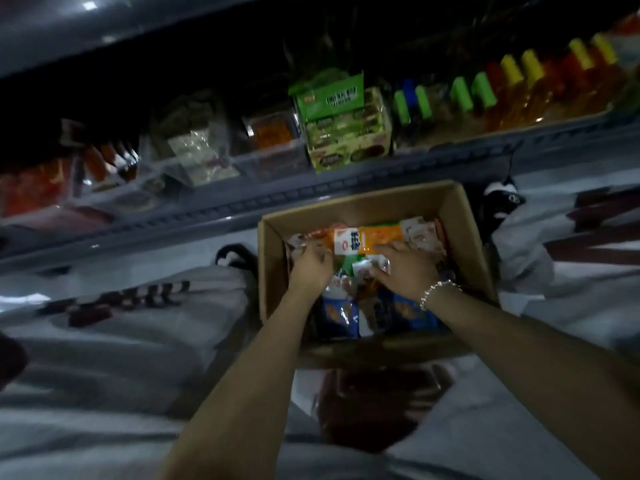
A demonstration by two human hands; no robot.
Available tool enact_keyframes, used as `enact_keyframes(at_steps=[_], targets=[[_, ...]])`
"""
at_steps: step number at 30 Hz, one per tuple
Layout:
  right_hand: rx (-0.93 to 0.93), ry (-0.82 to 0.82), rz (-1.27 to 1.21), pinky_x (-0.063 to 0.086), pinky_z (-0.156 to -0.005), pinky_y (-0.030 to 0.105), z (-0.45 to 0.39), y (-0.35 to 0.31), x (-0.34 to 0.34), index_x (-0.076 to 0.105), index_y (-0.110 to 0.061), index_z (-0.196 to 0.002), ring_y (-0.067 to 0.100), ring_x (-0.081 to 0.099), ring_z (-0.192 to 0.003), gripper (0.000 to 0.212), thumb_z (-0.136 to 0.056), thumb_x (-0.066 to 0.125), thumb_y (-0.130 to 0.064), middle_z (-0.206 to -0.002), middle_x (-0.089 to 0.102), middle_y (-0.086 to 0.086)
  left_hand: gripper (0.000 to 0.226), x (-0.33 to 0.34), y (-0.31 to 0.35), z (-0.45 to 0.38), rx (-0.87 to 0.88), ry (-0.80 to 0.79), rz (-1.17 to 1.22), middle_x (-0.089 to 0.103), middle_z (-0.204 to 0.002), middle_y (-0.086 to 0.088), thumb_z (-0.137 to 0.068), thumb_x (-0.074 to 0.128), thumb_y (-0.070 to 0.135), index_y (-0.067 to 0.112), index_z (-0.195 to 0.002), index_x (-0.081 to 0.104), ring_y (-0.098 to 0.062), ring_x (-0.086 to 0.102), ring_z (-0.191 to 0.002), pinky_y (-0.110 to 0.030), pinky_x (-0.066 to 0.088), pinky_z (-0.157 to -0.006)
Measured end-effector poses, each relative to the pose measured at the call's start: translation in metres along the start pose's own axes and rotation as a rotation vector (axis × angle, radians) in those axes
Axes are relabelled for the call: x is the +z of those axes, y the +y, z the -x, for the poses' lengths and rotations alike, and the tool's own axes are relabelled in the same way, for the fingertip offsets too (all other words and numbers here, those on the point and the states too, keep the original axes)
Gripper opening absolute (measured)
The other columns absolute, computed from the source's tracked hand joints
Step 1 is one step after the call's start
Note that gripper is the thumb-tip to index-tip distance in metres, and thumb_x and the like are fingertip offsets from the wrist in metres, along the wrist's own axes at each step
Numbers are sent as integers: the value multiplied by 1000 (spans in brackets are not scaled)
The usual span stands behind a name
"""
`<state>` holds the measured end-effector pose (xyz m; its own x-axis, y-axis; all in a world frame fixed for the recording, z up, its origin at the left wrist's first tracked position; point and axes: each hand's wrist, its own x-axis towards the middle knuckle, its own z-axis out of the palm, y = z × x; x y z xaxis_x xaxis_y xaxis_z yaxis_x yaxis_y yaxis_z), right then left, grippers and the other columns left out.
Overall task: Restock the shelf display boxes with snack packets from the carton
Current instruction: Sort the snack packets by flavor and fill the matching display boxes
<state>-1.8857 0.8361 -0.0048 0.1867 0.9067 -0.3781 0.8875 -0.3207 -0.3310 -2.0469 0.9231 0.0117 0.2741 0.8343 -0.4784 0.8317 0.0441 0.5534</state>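
Both hands are down in the carton [273, 271] on the floor — the left hand [309, 263] curls its fingers into the snack packets [367, 239], while the right hand [405, 268], bracelet [438, 291] on the wrist, lies fairly flat on them. Just beyond, the shelf [311, 192] carries its display boxes [349, 140].

Print on the green display box [329, 97] and orange packet [360, 239] is too blurred to read.
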Motion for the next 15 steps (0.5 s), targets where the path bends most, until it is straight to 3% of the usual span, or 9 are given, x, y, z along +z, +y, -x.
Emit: enact_keyframes(at_steps=[5,9,13,15], targets=[[56,-215,-76,19,-112,36,-4,26,31,30,-25,-147,29,23,-138,72,-86,58,-52,-152,27,7,47,32,-18,-8,-89,-192,-19,54,-131,-17,-101,43,26,15,-146,35,-39,54,-115,-34,45,-86],[62,-252,-131,18,-113,39,0,41,42,26,-30,-147,29,17,-139,80,-81,64,-54,-151,22,3,57,50,-19,-8,-98,-309,-37,29,-155,-9,-102,43,29,16,-152,19,-30,36,-136,-29,37,-97],[76,-247,-171,26,-110,43,-1,43,42,31,-31,-144,30,21,-137,78,-78,70,-48,-149,24,6,58,59,-22,-14,-130,-316,43,24,-156,-6,-100,47,22,13,-151,20,-26,30,-140,-22,33,-93],[70,-262,-185,39,-99,42,-2,45,44,35,-31,-139,30,37,-128,73,-78,72,-43,-142,37,10,59,61,-27,-19,-153,-304,74,28,-154,-10,-99,51,22,13,-150,24,-28,34,-138,-29,35,-101]])
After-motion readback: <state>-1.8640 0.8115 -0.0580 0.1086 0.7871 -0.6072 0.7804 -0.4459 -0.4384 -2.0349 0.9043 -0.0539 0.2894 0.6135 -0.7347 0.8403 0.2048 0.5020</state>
